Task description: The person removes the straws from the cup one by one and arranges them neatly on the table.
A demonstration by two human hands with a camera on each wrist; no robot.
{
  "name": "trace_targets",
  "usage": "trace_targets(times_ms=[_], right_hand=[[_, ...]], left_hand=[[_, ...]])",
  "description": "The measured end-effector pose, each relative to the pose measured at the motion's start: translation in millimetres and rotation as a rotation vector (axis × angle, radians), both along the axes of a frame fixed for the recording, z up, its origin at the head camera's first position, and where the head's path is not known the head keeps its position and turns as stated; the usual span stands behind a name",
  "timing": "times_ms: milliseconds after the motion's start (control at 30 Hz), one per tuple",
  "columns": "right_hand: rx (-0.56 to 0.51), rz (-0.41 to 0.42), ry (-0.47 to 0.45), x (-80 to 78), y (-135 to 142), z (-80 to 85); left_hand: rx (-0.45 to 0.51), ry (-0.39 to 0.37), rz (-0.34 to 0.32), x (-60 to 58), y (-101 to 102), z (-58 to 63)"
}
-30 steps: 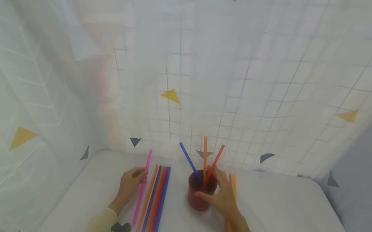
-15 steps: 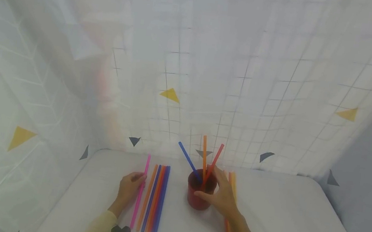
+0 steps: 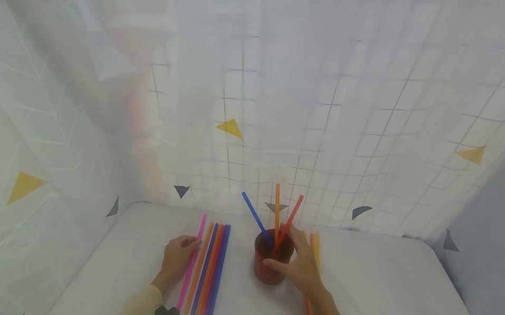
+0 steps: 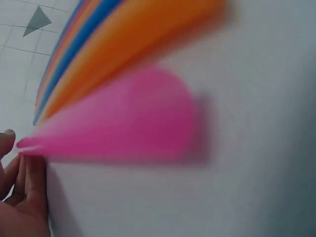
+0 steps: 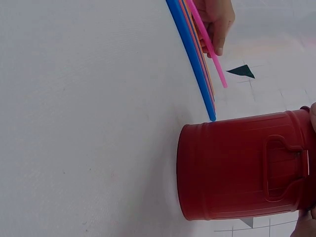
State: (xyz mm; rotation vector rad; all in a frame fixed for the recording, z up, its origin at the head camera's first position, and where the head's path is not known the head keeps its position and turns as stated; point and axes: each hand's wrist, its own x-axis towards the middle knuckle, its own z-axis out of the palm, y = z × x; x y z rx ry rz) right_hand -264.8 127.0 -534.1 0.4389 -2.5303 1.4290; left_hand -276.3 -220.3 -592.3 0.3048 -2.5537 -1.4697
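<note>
My left hand (image 3: pixel 178 255) pinches a pink straw (image 3: pixel 186 284) between thumb and fingers. The straw runs along the left side of a row of orange, blue and red straws (image 3: pixel 208 274) on the table. In the left wrist view the near end of the pink straw (image 4: pixel 148 118) looms large and blurred. A red pail-shaped cup (image 3: pixel 267 270) stands upright, and my right hand (image 3: pixel 302 268) grips it near the rim, thumb on the near side. Out of the cup lean a blue straw (image 3: pixel 252 211), an orange straw (image 3: pixel 277 208) and a red straw (image 3: pixel 293 216).
More orange and yellow straws (image 3: pixel 317 248) lie right of the cup, partly hidden under my right forearm. A white-covered table (image 3: pixel 387 297) carries everything. White patterned sheeting (image 3: pixel 345 111) hangs behind and at both sides.
My left hand has drawn the pink straw a little toward me, then slightly right, closer to the row. The right hand stays on the cup.
</note>
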Motion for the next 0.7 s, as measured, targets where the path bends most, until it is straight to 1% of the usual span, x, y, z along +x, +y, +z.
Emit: trace_targets(times_ms=[67, 133, 267, 467, 533, 700], right_hand=[[-0.002, -0.001, 0.0, 0.1, -0.2, 0.0], [-0.006, 0.004, 0.003, 0.0, -0.1, -0.3], [-0.011, 0.002, -0.007, -0.4, 0.3, -2.1], [0.0, -0.007, -0.008, -1.5, 0.8, -4.1], [0.004, -0.007, -0.006, -1.7, 0.9, -4.8], [0.007, -0.001, 0.001, -1.0, 0.8, -4.0]], left_hand=[[-0.058, 0.011, -0.009, -0.3, 0.1, 1.2], [-0.091, 0.017, -0.014, 0.0, 0.2, 2.8], [-0.116, 0.017, -0.027, 0.9, -0.2, 5.2], [-0.131, -0.016, -0.064, 2.8, -1.8, 9.7], [-0.151, -0.038, -0.075, 2.7, -2.2, 10.4], [-0.154, -0.098, -0.101, 4.7, -0.4, 8.6]])
